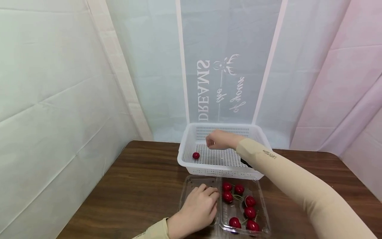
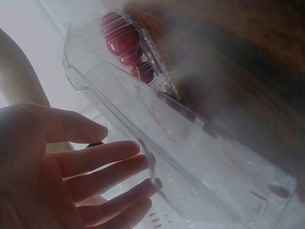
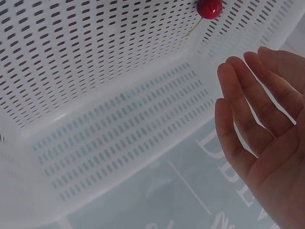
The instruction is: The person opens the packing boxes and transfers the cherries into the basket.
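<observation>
My right hand [image 1: 221, 139] hovers over the white perforated plastic basket [image 1: 181, 156], fingers relaxed and slightly bent, with nothing in the palm in the right wrist view. One red cherry [image 1: 196, 155] with a green stem lies on the basket floor at its left. In front of the basket, a hinged clear plastic box [image 1: 234, 210] stands opened out, with several stemmed cherries [image 1: 250, 212] in its right half. My left hand [image 1: 198, 206] rests over the left half, the lid [image 1: 192, 182], its fingertips at the plastic edge in the left wrist view.
Both containers stand on a dark brown wooden table [image 1: 128, 186]. Behind the basket hangs a pale curtain [image 1: 161, 66] with mirrored lettering. White fabric [image 1: 53, 99] bounds the left side, pinkish fabric [image 1: 352, 93] the right. A dark item [image 1: 245, 162] shows at the right sleeve cuff.
</observation>
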